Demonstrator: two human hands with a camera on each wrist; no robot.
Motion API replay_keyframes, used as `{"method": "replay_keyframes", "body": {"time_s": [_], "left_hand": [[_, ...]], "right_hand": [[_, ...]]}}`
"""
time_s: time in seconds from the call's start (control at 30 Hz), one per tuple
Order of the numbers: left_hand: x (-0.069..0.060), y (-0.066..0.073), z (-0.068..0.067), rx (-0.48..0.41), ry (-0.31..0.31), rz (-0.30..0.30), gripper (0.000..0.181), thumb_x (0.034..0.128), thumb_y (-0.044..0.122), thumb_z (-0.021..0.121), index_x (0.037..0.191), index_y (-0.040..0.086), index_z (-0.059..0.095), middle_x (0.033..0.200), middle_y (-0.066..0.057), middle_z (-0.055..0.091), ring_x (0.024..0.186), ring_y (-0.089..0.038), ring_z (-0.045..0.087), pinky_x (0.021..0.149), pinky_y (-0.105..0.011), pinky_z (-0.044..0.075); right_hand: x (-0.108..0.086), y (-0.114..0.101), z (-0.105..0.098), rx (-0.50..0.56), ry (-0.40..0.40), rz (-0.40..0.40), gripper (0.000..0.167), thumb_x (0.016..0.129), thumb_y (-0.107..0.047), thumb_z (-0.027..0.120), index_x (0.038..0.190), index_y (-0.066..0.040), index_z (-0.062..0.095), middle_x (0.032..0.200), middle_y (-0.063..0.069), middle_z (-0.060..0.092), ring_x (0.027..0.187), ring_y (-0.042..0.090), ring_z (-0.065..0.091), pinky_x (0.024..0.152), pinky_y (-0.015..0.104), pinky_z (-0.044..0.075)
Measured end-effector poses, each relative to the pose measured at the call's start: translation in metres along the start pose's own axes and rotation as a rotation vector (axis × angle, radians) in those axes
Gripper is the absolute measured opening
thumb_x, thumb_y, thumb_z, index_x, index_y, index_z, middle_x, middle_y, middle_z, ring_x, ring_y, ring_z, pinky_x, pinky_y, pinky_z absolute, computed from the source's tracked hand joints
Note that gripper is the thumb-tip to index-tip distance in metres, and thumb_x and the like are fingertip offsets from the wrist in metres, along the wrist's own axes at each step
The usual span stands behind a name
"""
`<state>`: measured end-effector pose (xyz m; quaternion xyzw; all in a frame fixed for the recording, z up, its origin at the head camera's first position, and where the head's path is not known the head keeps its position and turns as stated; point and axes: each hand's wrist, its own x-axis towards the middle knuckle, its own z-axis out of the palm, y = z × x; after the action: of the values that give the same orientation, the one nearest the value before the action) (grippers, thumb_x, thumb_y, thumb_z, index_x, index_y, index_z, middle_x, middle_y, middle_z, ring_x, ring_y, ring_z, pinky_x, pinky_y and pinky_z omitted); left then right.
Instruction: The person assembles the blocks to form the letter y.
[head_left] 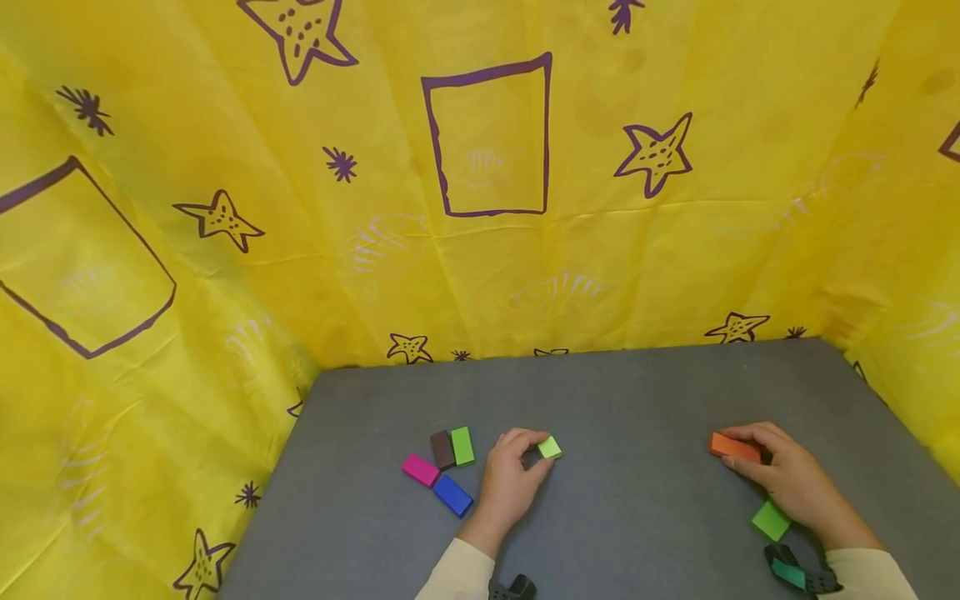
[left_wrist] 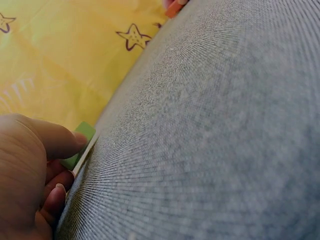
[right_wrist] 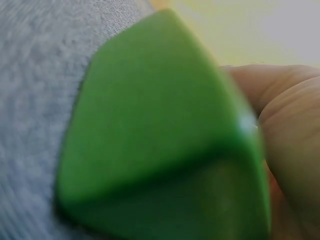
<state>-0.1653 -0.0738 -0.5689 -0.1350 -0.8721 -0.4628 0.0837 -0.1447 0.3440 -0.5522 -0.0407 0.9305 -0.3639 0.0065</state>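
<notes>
My left hand (head_left: 513, 473) pinches a light green block (head_left: 550, 447) between thumb and forefinger, low at the middle of the grey table. In the left wrist view the same green block (left_wrist: 80, 142) shows partly behind the thumb. Over on the right, my right hand (head_left: 783, 475) holds an orange block (head_left: 735, 447) between thumb and fingers. Close beside that hand's wrist lies another green block (head_left: 771, 521). This block (right_wrist: 150, 115) fills much of the right wrist view and hides most of the right hand there.
Left of my left hand, a dark brown block (head_left: 442, 450) stands against a green block (head_left: 462, 446). A pink block (head_left: 421, 470) and a blue block (head_left: 453, 496) lie just nearer. A yellow patterned cloth (head_left: 487, 283) borders the grey table (head_left: 637, 400) at the back and sides.
</notes>
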Motion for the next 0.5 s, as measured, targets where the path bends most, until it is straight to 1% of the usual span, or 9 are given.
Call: {"method": "replay_keyframes", "body": {"time_s": [0.17, 0.27, 0.33, 0.4, 0.5], "left_hand": [[-0.0005, 0.0006, -0.0015, -0.002, 0.000, 0.002, 0.032, 0.0937, 0.007, 0.088, 0.124, 0.014, 0.081, 0.116, 0.010, 0.071, 0.110, -0.012, 0.064, 0.089, -0.033, 0.057], [-0.0007, 0.0014, -0.0022, -0.011, -0.001, -0.007, 0.032, 0.0949, 0.007, 0.087, 0.126, 0.013, 0.081, 0.117, 0.009, 0.070, 0.112, -0.014, 0.065, 0.090, -0.034, 0.057], [-0.0008, 0.0012, -0.0027, -0.025, 0.002, -0.012, 0.033, 0.0954, 0.006, 0.086, 0.127, 0.012, 0.080, 0.118, 0.008, 0.070, 0.113, -0.014, 0.066, 0.091, -0.034, 0.057], [-0.0007, 0.0003, -0.0036, -0.048, 0.011, -0.003, 0.033, 0.0951, 0.004, 0.086, 0.127, 0.010, 0.080, 0.118, 0.006, 0.070, 0.112, -0.016, 0.067, 0.091, -0.034, 0.058], [-0.0004, -0.0022, -0.0061, -0.088, 0.026, 0.017, 0.034, 0.0938, -0.001, 0.085, 0.127, 0.007, 0.080, 0.118, 0.003, 0.070, 0.110, -0.018, 0.068, 0.091, -0.034, 0.058]], "right_hand": [[-0.0003, -0.0002, 0.0030, 0.008, 0.032, -0.018, 0.039, 0.105, -0.030, 0.078, 0.134, -0.004, 0.073, 0.130, 0.016, 0.065, 0.110, 0.029, 0.057, 0.080, 0.028, 0.045], [-0.0012, -0.0005, 0.0038, 0.008, 0.060, -0.034, 0.038, 0.104, -0.027, 0.080, 0.132, -0.003, 0.074, 0.128, 0.016, 0.066, 0.107, 0.020, 0.056, 0.079, 0.023, 0.044], [-0.0021, -0.0015, 0.0040, 0.003, 0.078, -0.047, 0.036, 0.103, -0.025, 0.081, 0.131, -0.003, 0.075, 0.127, 0.016, 0.066, 0.105, 0.016, 0.055, 0.078, 0.021, 0.042], [-0.0026, -0.0027, 0.0040, -0.005, 0.096, -0.062, 0.035, 0.102, -0.023, 0.081, 0.130, -0.003, 0.075, 0.126, 0.016, 0.067, 0.104, 0.017, 0.056, 0.078, 0.021, 0.042], [-0.0029, -0.0054, 0.0036, -0.011, 0.107, -0.074, 0.034, 0.102, -0.022, 0.081, 0.129, -0.002, 0.076, 0.123, 0.016, 0.067, 0.103, 0.021, 0.057, 0.077, 0.022, 0.042]]}}
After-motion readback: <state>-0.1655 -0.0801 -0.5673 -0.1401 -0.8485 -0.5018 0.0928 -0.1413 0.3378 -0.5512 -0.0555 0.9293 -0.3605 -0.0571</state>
